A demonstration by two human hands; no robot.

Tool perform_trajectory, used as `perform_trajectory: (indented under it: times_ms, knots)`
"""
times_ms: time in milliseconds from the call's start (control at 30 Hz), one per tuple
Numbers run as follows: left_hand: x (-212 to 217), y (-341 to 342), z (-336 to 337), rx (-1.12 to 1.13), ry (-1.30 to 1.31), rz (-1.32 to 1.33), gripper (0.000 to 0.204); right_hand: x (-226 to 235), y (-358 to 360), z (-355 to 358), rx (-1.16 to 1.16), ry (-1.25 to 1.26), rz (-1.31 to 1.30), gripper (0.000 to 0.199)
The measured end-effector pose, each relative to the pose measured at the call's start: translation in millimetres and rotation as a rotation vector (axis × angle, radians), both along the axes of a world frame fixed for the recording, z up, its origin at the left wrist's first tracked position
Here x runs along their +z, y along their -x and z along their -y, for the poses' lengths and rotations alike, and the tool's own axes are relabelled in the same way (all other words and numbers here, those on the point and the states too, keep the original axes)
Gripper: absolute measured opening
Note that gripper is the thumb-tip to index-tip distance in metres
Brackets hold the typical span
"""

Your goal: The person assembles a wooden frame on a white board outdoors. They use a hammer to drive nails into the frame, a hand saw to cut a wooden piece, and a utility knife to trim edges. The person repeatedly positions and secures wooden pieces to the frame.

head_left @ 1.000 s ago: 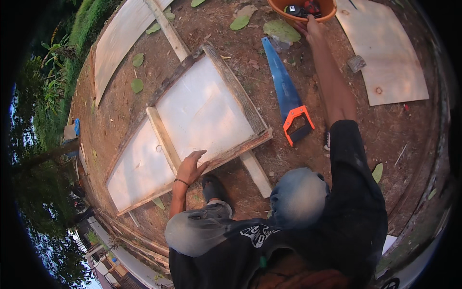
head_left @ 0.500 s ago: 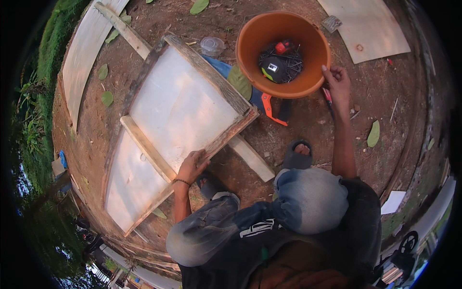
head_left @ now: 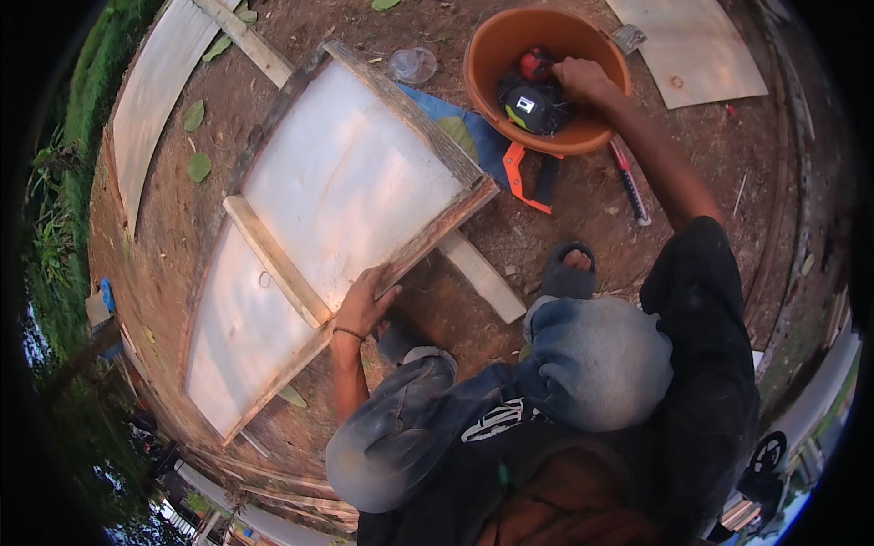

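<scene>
My left hand [head_left: 361,305] grips the near rail of a wooden frame [head_left: 273,259] backed with pale sheet, the thumb outside the edge. The frame lies tilted on the ground to my left, with a crosspiece [head_left: 278,259] across it. My right hand [head_left: 581,80] reaches into an orange-brown bucket [head_left: 487,59], fingers closed; whatever they pinch is hidden. Right beside those fingertips is a red-and-black object [head_left: 536,64]. A black tape measure [head_left: 528,107] with a green edge sits in the bucket, on dark nails.
Against the bucket's near side lies an orange-handled saw [head_left: 519,177] on blue cloth [head_left: 492,150]. A red-and-black tool [head_left: 630,182] rests to its right. A board [head_left: 478,273] sticks out from under the frame. Plywood sheets [head_left: 687,55] lie far right and far left.
My right hand has gone from the bucket's rim down into it, beside the red object. The left hand stays on the frame. The view has shifted slightly.
</scene>
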State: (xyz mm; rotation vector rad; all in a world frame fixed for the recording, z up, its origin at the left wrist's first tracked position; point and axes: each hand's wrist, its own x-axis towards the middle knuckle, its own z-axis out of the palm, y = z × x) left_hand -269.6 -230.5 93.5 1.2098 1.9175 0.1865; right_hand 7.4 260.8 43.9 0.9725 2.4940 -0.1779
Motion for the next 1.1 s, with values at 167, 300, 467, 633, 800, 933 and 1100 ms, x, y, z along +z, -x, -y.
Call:
perform_trajectory:
  times_ms: [167, 300, 467, 633, 800, 933, 1100]
  knots:
    - [4, -9, 10, 0.002, -0.103, -0.005, 0.058, -12, -7, 3, 0.016, -0.030, -0.067, 0.023]
    - [1, -7, 10, -0.013, -0.102, 0.000, 0.058, -17, -7, 2, -0.142, -0.090, -0.211, 0.024]
    - [0, -7, 0, -0.035, -0.084, -0.016, 0.054, -15, -9, -9, -0.336, -0.149, -0.671, 0.023]
    - [2, -5, -8, -0.023, -0.030, -0.023, 0.052, -6, -20, -8, -0.083, 0.147, -0.504, 0.033]
    - [-2, -7, -14, -0.083, -0.047, -0.080, 0.050, -7, -14, 20, -0.054, 0.210, -0.151, 0.087]
    - [-3, -7, -15, -0.073, -0.054, -0.075, 0.047, -1, -4, 28, -0.017, 0.133, -0.113, 0.090]
    - [-5, -8, -22, -0.056, -0.066, -0.072, 0.042, -5, 3, 37, 0.024, 0.031, -0.105, 0.074]
